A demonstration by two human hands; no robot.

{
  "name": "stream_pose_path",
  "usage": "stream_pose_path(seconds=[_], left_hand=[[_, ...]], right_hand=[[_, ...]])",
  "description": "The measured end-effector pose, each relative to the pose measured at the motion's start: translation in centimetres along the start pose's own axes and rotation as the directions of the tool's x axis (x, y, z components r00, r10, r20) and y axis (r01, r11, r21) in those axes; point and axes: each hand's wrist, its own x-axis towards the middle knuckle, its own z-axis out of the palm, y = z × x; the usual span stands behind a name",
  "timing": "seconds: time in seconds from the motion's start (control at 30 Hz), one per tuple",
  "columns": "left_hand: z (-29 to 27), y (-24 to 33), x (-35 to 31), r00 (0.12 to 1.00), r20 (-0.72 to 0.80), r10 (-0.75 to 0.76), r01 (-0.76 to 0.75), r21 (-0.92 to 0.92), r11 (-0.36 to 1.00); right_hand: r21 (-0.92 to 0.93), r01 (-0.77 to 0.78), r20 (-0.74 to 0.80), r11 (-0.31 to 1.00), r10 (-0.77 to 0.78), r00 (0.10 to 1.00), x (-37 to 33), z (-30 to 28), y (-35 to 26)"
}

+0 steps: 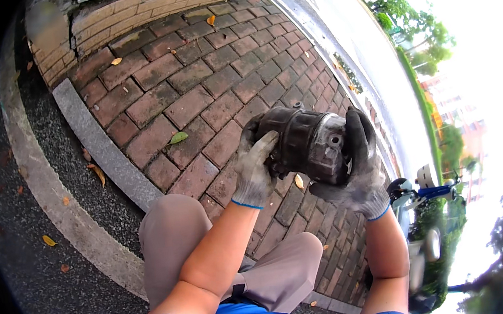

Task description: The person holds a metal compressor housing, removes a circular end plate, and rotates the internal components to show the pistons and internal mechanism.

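A dark, grimy cylindrical metal part (306, 142), which looks like a motor or compressor housing, is held up in front of me above the brick paving. Ribs run round its body, and a paler end carries a small round hole. My left hand (256, 164), in a grey work glove with a blue cuff edge, grips its left end with the thumb across the near side. Around the right end curls my right hand (360, 167), gloved the same way and blackened with dirt. Some of the left fingers are hidden behind the part.
Below lies red and grey brick paving (197, 104) with scattered leaves, among them a green leaf (178, 137). A stone kerb (103, 145) and dark asphalt (88, 290) are at the left. A low brick wall (144, 12) stands far left. At the right is a parked scooter (430, 190).
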Motion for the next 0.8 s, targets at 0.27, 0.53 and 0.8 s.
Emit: stream_pose_path(seconds=[0.27, 0.53, 0.8], left_hand=[[-0.2, 0.6, 0.0, 0.995, -0.048, 0.084, -0.080, 0.073, 0.994], [0.1, 0.8, -0.3, 0.951, -0.308, 0.040, 0.004, 0.143, 0.990], [-1.5, -0.7, 0.3, 0.911, -0.413, 0.002, 0.105, 0.235, 0.966]], right_hand=[[-0.028, 0.081, 0.014, 0.996, -0.080, 0.997, 1.2, 0.3, 1.1], [0.288, -0.206, 0.208, 0.935, 0.149, 0.967, 2.3, 1.8, 1.2], [0.593, -0.338, 0.391, 0.730, 0.106, 0.914, 2.6, 4.5, 7.5]])
